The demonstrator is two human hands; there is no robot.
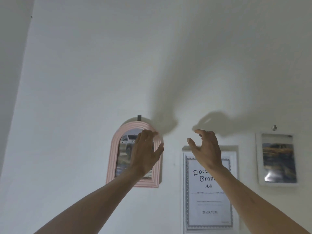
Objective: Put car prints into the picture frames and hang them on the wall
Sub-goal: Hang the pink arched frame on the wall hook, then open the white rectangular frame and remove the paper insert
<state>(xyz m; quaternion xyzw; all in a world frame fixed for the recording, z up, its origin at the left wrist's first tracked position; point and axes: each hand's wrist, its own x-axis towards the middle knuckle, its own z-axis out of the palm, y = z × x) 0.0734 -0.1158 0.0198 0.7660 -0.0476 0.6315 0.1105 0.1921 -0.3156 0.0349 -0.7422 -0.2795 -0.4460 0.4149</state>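
Hanging upright from its hook, the pink arched frame (135, 156) lies directly behind the left hand (146, 151), its fingers loosely spread; the right hand (206, 148), half-curled and empty, is farther off.

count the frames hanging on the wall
3: a pink arched frame on the left, a white document frame in the middle, a small white frame on the right.

Soft, dim light from behind throws blurred arm shadows up the white wall (84, 81), the whole view slightly soft, edges bowed by the lens.
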